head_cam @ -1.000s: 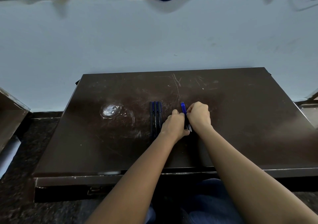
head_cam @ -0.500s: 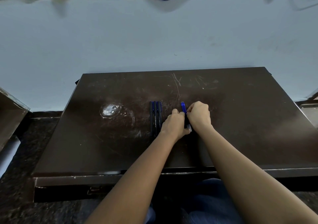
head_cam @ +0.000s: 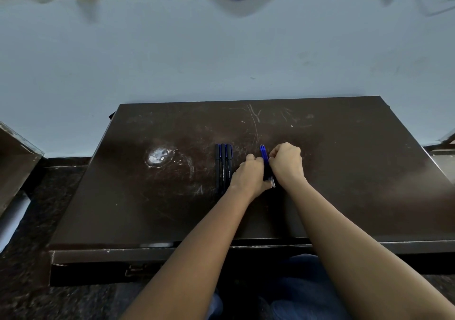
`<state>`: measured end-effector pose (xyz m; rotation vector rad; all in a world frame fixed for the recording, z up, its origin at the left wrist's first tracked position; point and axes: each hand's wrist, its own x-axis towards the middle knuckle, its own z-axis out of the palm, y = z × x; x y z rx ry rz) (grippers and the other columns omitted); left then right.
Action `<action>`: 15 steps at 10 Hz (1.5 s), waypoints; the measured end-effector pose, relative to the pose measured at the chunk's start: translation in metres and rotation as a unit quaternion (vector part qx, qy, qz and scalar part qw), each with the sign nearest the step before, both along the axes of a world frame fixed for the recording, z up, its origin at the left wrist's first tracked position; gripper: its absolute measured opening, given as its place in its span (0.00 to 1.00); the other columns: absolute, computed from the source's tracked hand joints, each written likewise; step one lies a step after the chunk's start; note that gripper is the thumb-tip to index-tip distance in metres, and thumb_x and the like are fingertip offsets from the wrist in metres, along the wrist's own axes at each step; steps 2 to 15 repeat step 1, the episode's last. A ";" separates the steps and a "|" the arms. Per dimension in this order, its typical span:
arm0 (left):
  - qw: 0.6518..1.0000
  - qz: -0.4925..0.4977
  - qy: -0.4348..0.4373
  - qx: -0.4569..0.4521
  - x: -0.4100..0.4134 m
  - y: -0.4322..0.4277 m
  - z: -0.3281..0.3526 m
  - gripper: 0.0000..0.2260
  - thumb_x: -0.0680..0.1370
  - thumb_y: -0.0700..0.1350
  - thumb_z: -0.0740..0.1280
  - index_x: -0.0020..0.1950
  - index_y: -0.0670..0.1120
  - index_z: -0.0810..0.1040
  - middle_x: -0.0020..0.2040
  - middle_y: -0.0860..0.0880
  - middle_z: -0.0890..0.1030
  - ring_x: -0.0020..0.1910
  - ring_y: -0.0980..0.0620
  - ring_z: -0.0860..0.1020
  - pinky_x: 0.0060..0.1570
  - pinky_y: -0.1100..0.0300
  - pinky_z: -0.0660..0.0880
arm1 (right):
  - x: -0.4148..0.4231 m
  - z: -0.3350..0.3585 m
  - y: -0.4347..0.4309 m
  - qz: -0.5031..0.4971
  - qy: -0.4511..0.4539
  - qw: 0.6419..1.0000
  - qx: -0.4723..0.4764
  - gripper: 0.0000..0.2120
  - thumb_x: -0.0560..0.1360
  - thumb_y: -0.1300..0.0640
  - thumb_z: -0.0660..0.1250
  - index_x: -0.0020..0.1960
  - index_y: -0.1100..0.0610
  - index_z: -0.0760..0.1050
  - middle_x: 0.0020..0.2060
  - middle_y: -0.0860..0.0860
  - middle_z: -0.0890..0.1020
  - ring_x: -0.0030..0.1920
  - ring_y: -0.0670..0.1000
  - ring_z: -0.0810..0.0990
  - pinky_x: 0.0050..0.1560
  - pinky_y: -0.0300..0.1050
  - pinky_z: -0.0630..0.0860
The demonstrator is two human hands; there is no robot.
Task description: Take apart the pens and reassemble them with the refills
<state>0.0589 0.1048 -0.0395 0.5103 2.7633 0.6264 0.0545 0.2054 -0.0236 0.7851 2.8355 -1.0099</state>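
Observation:
Three dark pens (head_cam: 223,164) with blue trim lie side by side on the brown table (head_cam: 344,172), pointing away from me. Just to their right a small bundle of blue refills (head_cam: 264,154) lies between my two hands, its far ends and pale near tips (head_cam: 272,182) showing. My left hand (head_cam: 248,177) presses against the bundle from the left with fingers curled. My right hand (head_cam: 286,164) is curled against it from the right. The middle of the bundle is hidden by my fingers.
A worn whitish patch (head_cam: 158,156) marks the tabletop left of the pens. The table backs onto a pale wall (head_cam: 221,49). A brown box edge (head_cam: 14,159) stands at the far left, and a drawer front (head_cam: 138,268) runs below the table's near edge.
Almost nothing differs; both hands stay pressed around the refills, with only a slight shift of the fingers.

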 end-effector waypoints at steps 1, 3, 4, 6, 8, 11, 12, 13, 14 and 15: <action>0.999 0.023 0.031 0.020 0.001 -0.003 0.010 0.19 0.76 0.45 0.67 0.64 0.41 0.71 0.62 0.41 0.71 0.60 0.42 0.74 0.53 0.51 0.74 | -0.002 -0.002 0.000 -0.015 0.043 0.999 -0.013 0.09 0.75 0.65 0.61 0.51 0.60 0.79 0.48 0.59 0.81 0.48 0.60 0.81 0.46 0.49 0.78; 0.999 0.023 0.031 0.020 0.001 -0.003 0.010 0.19 0.76 0.45 0.67 0.64 0.41 0.71 0.62 0.41 0.71 0.60 0.42 0.74 0.53 0.51 0.74 | -0.002 -0.002 0.000 -0.015 0.043 0.999 -0.013 0.09 0.75 0.65 0.61 0.51 0.60 0.79 0.48 0.59 0.81 0.48 0.60 0.81 0.46 0.49 0.78; 0.999 0.023 0.031 0.020 0.001 -0.003 0.010 0.19 0.76 0.45 0.67 0.64 0.41 0.71 0.62 0.41 0.71 0.60 0.42 0.74 0.53 0.51 0.74 | -0.002 -0.002 0.000 -0.015 0.043 0.999 -0.013 0.09 0.75 0.65 0.61 0.51 0.60 0.79 0.48 0.59 0.81 0.48 0.60 0.81 0.46 0.49 0.78; 0.999 0.023 0.031 0.020 0.001 -0.003 0.010 0.19 0.76 0.45 0.67 0.64 0.41 0.71 0.62 0.41 0.71 0.60 0.42 0.74 0.53 0.51 0.74 | -0.002 -0.002 0.000 -0.015 0.043 0.999 -0.013 0.09 0.75 0.65 0.61 0.51 0.60 0.79 0.48 0.59 0.81 0.48 0.60 0.81 0.46 0.49 0.78; 0.999 0.023 0.031 0.020 0.001 -0.003 0.010 0.19 0.76 0.45 0.67 0.64 0.41 0.71 0.62 0.41 0.71 0.60 0.42 0.74 0.53 0.51 0.74 | -0.002 -0.002 0.000 -0.015 0.043 0.999 -0.013 0.09 0.75 0.65 0.61 0.51 0.60 0.79 0.48 0.59 0.81 0.48 0.60 0.81 0.46 0.49 0.78; 0.999 0.023 0.031 0.020 0.001 -0.003 0.010 0.19 0.76 0.45 0.67 0.64 0.41 0.71 0.62 0.41 0.71 0.60 0.42 0.74 0.53 0.51 0.74 | -0.002 -0.002 0.000 -0.015 0.043 0.999 -0.013 0.09 0.75 0.65 0.61 0.51 0.60 0.79 0.48 0.59 0.81 0.48 0.60 0.81 0.46 0.49 0.78; 0.999 0.023 0.031 0.020 0.001 -0.003 0.010 0.19 0.76 0.45 0.67 0.64 0.41 0.71 0.62 0.41 0.71 0.60 0.42 0.74 0.53 0.51 0.74 | -0.002 -0.002 0.000 -0.015 0.043 0.999 -0.013 0.09 0.75 0.65 0.61 0.51 0.60 0.79 0.48 0.59 0.81 0.48 0.60 0.81 0.46 0.49 0.78; 0.999 0.023 0.031 0.020 0.001 -0.003 0.010 0.19 0.76 0.45 0.67 0.64 0.41 0.71 0.62 0.41 0.71 0.60 0.42 0.74 0.53 0.51 0.74 | -0.002 -0.002 0.000 -0.015 0.043 0.999 -0.013 0.09 0.75 0.65 0.61 0.51 0.60 0.79 0.48 0.59 0.81 0.48 0.60 0.81 0.46 0.49 0.78; 0.999 0.023 0.031 0.020 0.001 -0.003 0.010 0.19 0.76 0.45 0.67 0.64 0.41 0.71 0.62 0.41 0.71 0.60 0.42 0.74 0.53 0.51 0.74 | -0.002 -0.002 0.000 -0.015 0.043 0.999 -0.013 0.09 0.75 0.65 0.61 0.51 0.60 0.79 0.48 0.59 0.81 0.48 0.60 0.81 0.46 0.49 0.78; 0.999 0.023 0.031 0.020 0.001 -0.003 0.010 0.19 0.76 0.45 0.67 0.64 0.41 0.71 0.62 0.41 0.71 0.60 0.42 0.74 0.53 0.51 0.74 | -0.002 -0.002 0.000 -0.015 0.043 0.999 -0.013 0.09 0.75 0.65 0.61 0.51 0.60 0.79 0.48 0.59 0.81 0.48 0.60 0.81 0.46 0.49 0.78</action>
